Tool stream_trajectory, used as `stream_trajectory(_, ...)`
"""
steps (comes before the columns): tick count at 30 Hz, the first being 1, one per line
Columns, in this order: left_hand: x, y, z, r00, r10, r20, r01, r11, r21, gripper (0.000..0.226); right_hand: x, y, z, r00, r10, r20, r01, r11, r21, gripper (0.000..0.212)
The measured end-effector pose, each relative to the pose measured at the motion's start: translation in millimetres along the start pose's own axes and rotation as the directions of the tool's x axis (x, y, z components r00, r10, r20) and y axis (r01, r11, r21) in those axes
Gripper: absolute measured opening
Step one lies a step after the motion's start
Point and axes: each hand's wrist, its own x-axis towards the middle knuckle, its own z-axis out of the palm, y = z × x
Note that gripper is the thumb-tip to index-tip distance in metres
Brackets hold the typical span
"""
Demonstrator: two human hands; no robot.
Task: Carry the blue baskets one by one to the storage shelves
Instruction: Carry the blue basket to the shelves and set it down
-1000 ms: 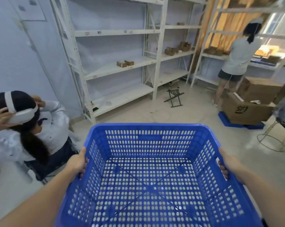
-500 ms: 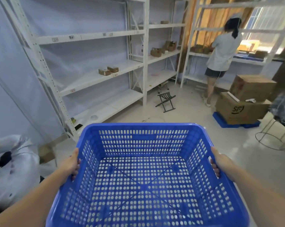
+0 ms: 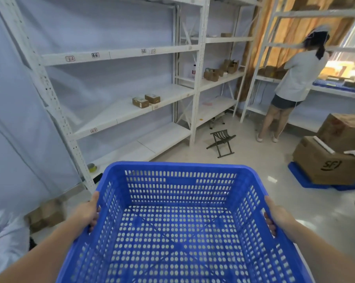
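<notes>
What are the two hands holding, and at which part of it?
The empty blue basket: the left hand grips its left side rim, and the right hand grips its right side rim.

View swung right, storage shelves (image 3: 119, 111) nearer, seated person nearly out at left edge.

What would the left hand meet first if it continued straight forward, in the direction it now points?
Probably the white shelf post beside the yellow tape roll; depth is unclear. The left hand grips the blue basket.
</notes>
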Motion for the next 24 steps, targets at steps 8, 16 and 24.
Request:
stream_trajectory(8, 173.0, 101.6, 23.1, 0.994, 0.013, 0.104, -0.023, 0.996, 0.088, 0.063, 94.1, -82.4, 52.4, 0.994, 0.072, -0.084, -0.069, 0.997, 0.033, 0.076)
stream_trajectory(16, 326.0, 218.0, 89.0, 0.97, 0.123, 0.208, -0.161, 0.972, 0.173, 0.066, 177.5, -145.4, 65.8, 0.976, 0.115, -0.185, -0.093, 0.988, 0.126, 0.075)
stream_trajectory(24, 455.4, 309.2, 211.7, 0.951, 0.222, 0.216, -0.276, 0.925, 0.261, 0.068, 328.8, -181.1, 64.9, 0.956, 0.222, -0.189, -0.181, 0.96, 0.212, 0.075)
